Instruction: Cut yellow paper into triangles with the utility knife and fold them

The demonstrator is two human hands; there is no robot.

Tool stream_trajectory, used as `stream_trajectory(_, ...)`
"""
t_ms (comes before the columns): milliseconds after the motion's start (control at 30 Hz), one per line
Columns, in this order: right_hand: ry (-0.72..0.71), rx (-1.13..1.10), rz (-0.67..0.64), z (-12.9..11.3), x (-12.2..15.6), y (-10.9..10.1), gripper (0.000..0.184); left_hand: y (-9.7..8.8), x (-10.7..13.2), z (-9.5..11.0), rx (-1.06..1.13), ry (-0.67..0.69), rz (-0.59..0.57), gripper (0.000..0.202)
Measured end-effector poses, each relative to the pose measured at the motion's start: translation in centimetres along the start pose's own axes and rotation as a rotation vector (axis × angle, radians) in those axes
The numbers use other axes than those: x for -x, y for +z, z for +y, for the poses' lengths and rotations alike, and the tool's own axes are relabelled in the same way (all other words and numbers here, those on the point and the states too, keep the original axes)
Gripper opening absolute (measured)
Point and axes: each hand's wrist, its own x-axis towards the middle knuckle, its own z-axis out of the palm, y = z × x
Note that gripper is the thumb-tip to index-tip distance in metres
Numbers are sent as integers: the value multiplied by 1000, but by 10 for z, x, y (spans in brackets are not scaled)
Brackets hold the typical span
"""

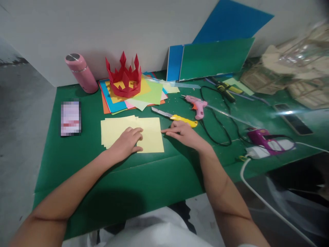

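Note:
Pale yellow sheets of paper (150, 137) lie on the green table, one on the right overlapping several on the left. My left hand (128, 141) rests on the sheets, fingers bent and thumb apart, holding nothing. At the right edge of the paper, my right hand (183, 134) reaches with its index finger stretched out and its fingertip at the edge; its other fingers are partly folded. Just behind my right hand lies a yellow utility knife (183, 120) with its blade out, pointing left. A pink glue gun (197, 105) lies farther back.
A red paper crown (125, 84) stands on coloured paper (154, 96). To the left are a pink bottle (83, 73) and a blurred-out rectangular item (71, 117). Pliers (224, 91), a dark phone (293, 119), a power strip (272, 149) with cables, and cardboard pieces (267, 73) occupy the right.

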Motion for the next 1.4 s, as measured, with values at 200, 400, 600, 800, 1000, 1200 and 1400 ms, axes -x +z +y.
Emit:
stream_trajectory(200, -14, -38, 54, 0, 0, -3, 48, -1, 0, 2, -33, 12, -8, 22)
stream_trajectory(400, -120, -72, -237, -14, 2, -5, 43, -1, 0, 4, -138, 58, -25, 25)
stream_trajectory(600, 35, 145, 29, 2, -4, 6, 44, 1, 0, 1, -157, 76, -26, 27)
stream_trajectory(800, 91, 290, 108, -8, -11, 14, 43, 0, 0, 2, -199, 53, -46, 28)
stream_trajectory(1000, 163, 469, 114, -24, -23, 23, 42, -1, -2, 6, -145, 97, -119, 33)
stream_trajectory(1200, 204, 567, 78, -29, -27, 28, 49, 4, 0, 10, -131, 137, -170, 40)
stream_trajectory(1400, 186, 448, 122, -29, -25, 26, 50, 3, 1, 14, -145, 228, -211, 51)
